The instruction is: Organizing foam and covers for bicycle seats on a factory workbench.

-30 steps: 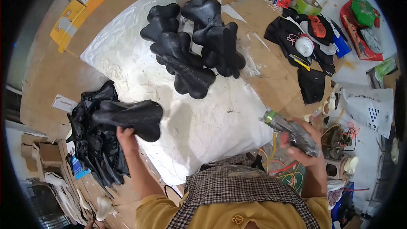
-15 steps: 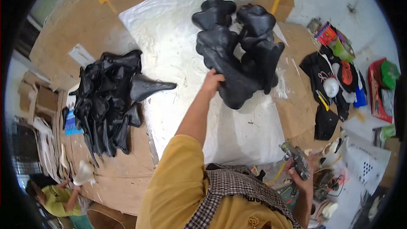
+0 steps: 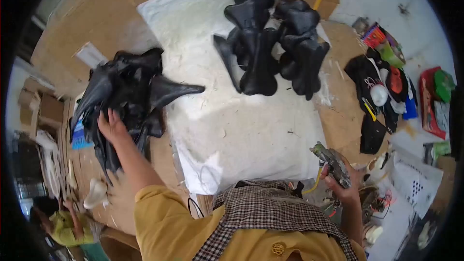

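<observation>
My left hand lies on a heap of black bicycle saddles at the left, its fingers stretched out and apart; nothing is plainly gripped in it. One saddle juts from the heap toward the white sheet. At the lower right my right hand is closed round a worn grey metal hand tool that looks like an air stapler, its greenish end pointing up and left. Two stacked rows of black saddles stand on the far part of the white sheet. A single saddle leans at their left side.
Brown cardboard covers the table around the sheet. A yellow hose runs near the tool. Black cloth with odds and ends lies at the right, beside a red bag. Another person works at the lower left.
My left hand has left the stacked saddles and moved left onto the heap. The stacked rows now sit differently, with one saddle leaning apart at left. My right hand still holds the tool.
</observation>
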